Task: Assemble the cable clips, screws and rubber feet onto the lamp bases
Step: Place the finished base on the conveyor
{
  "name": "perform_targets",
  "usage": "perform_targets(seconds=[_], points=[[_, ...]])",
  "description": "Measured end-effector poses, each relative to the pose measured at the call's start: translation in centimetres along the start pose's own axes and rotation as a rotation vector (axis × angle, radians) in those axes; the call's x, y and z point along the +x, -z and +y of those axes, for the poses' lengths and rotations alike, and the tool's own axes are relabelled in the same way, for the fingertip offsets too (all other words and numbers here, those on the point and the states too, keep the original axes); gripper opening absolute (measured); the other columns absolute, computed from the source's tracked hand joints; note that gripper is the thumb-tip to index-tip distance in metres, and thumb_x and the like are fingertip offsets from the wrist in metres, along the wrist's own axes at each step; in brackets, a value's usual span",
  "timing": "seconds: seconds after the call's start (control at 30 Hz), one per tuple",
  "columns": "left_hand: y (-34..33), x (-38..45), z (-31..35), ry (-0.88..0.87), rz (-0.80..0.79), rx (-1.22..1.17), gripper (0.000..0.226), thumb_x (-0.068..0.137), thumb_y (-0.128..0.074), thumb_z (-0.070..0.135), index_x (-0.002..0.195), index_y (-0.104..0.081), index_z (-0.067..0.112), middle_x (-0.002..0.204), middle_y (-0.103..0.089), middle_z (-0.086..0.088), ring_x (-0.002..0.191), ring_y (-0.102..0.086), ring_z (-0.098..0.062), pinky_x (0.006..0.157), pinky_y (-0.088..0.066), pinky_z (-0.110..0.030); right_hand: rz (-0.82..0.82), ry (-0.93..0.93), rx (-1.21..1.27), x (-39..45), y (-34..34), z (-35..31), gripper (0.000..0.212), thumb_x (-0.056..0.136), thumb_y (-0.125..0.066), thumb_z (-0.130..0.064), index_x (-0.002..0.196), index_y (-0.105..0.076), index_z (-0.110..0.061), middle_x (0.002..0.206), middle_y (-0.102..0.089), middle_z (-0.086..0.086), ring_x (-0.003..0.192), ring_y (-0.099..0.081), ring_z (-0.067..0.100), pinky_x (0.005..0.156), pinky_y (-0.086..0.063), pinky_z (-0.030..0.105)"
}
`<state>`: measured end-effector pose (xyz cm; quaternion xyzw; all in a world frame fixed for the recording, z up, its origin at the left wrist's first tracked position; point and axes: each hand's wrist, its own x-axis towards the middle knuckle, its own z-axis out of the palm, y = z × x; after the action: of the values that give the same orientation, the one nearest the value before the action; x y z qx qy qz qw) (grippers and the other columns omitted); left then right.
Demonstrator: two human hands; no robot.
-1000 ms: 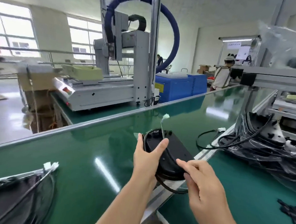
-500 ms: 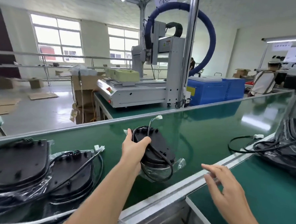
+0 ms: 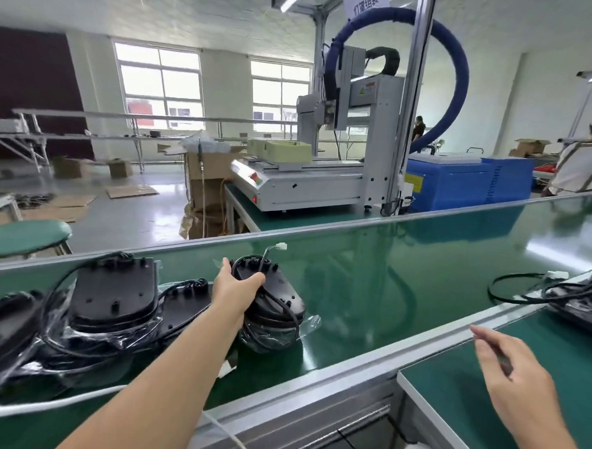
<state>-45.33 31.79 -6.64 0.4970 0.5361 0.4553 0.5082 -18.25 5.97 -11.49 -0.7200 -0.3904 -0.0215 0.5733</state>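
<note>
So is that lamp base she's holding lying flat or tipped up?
Tipped up: the left hand holds the lamp base by its raised far end, near end on the belt.

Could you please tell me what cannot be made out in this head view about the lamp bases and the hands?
- Lamp base in the left hand: clips, screws and feet too small to tell; cable covers part.
- Bagged bases on the left: glare on the plastic wrap hides detail; the frame's left edge cuts the row.
- Right hand: blurred, palm side hidden.
- Base at right: cut off by the frame's right edge.
</note>
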Motion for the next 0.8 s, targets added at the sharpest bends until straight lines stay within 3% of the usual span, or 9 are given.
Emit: perform_targets(seconds=[0.2, 0.3, 0.33, 0.37, 0.4, 0.47, 0.57, 0.7, 0.8], points=[[-1.5, 0.5, -1.2, 0.041, 0.007, 0.107, 0.094, 0.081, -0.065, 0.026, 0.155, -0.007, 0.021, 0.149, -0.038, -0.012, 0.119, -0.054, -0.035, 0.099, -0.049, -0.047, 0.015, 0.003, 0.017, -0.3, 0.4, -0.1, 0.026, 0.096, -0.056, -0.015, 0.101, -0.065, -0.038, 0.105, -0.063, -0.019, 0.091, -0.06, 0.007, 0.069, -0.038, -0.001], [-1.5, 0.8, -0.8, 0.046, 0.001, 0.304, 0.08, 0.086, -0.061, 0.032, 0.15, -0.021, 0.004, 0.132, -0.051, -0.017, 0.109, -0.057, -0.034, 0.088, -0.05, -0.037, 0.014, 0.002, 0.02, -0.2, 0.4, 0.0, 0.024, 0.096, -0.056, -0.014, 0.102, -0.066, -0.035, 0.106, -0.062, -0.021, 0.092, -0.059, 0.003, 0.068, -0.038, 0.001], [-1.3, 1.0, -0.3, 0.02, -0.006, 0.448, 0.065, 0.089, -0.058, 0.034, 0.138, -0.038, -0.004, 0.119, -0.058, -0.019, 0.1, -0.059, -0.033, 0.077, -0.048, -0.032, 0.011, 0.0, 0.019, -0.2, 0.4, 0.1, 0.024, 0.096, -0.056, -0.013, 0.103, -0.066, -0.033, 0.106, -0.061, -0.021, 0.093, -0.059, 0.001, 0.068, -0.037, 0.001], [-1.1, 1.0, 0.1, -0.02, -0.02, 0.608, 0.047, 0.091, -0.055, 0.035, 0.113, -0.053, -0.007, 0.104, -0.062, -0.018, 0.089, -0.059, -0.031, 0.069, -0.043, -0.029, 0.009, -0.001, 0.018, -0.2, 0.3, 0.1, 0.023, 0.096, -0.055, -0.013, 0.103, -0.066, -0.032, 0.106, -0.061, -0.022, 0.093, -0.058, -0.002, 0.069, -0.037, 0.002], [-1.0, 1.1, 0.6, -0.067, -0.036, 0.771, 0.037, 0.093, -0.053, 0.034, 0.086, -0.055, -0.002, 0.088, -0.061, -0.015, 0.079, -0.057, -0.029, 0.065, -0.039, -0.028, 0.01, 0.002, 0.018, -0.2, 0.3, 0.2, 0.023, 0.096, -0.056, -0.013, 0.103, -0.066, -0.032, 0.106, -0.061, -0.021, 0.094, -0.057, -0.006, 0.07, -0.037, 0.0], [-1.1, 1.3, 1.3, -0.179, -0.011, 1.069, 0.041, 0.095, -0.054, 0.033, 0.065, -0.046, 0.007, 0.07, -0.052, -0.007, 0.071, -0.052, -0.025, 0.061, -0.039, -0.027, 0.017, 0.015, 0.019, -0.1, 0.3, 0.2, 0.023, 0.096, -0.056, -0.012, 0.103, -0.066, -0.032, 0.106, -0.062, -0.021, 0.095, -0.055, -0.011, 0.072, -0.037, -0.002], [-1.7, 1.0, 1.8, -0.293, 0.047, 1.281, 0.033, 0.094, -0.057, 0.032, 0.074, -0.057, 0.006, 0.076, -0.057, -0.007, 0.073, -0.056, -0.025, 0.059, -0.042, -0.028, 0.026, 0.02, 0.027, 0.0, 0.3, 0.4, 0.024, 0.096, -0.056, -0.012, 0.102, -0.066, -0.033, 0.106, -0.063, -0.019, 0.096, -0.055, -0.012, 0.074, -0.038, -0.002], [-3.2, -0.1, 1.5, -0.472, 0.156, 1.475, 0.023, 0.094, -0.057, 0.03, 0.106, -0.065, 0.012, 0.116, -0.058, -0.011, 0.108, -0.051, -0.028, 0.085, -0.044, -0.036, 0.04, 0.021, 0.029, 0.2, 0.4, 0.6, 0.023, 0.096, -0.056, -0.012, 0.103, -0.067, -0.031, 0.106, -0.063, -0.018, 0.097, -0.056, -0.011, 0.075, -0.039, -0.001], [-5.6, -1.3, 1.9, -0.656, 0.125, 1.456, 0.026, 0.096, -0.051, 0.031, 0.109, -0.066, 0.014, 0.118, -0.057, -0.009, 0.112, -0.049, -0.028, 0.091, -0.042, -0.038, 0.044, 0.026, 0.053, 0.3, 0.6, 0.2, 0.025, 0.096, -0.056, -0.012, 0.101, -0.067, -0.034, 0.105, -0.064, -0.018, 0.096, -0.057, -0.009, 0.075, -0.039, -0.001]])
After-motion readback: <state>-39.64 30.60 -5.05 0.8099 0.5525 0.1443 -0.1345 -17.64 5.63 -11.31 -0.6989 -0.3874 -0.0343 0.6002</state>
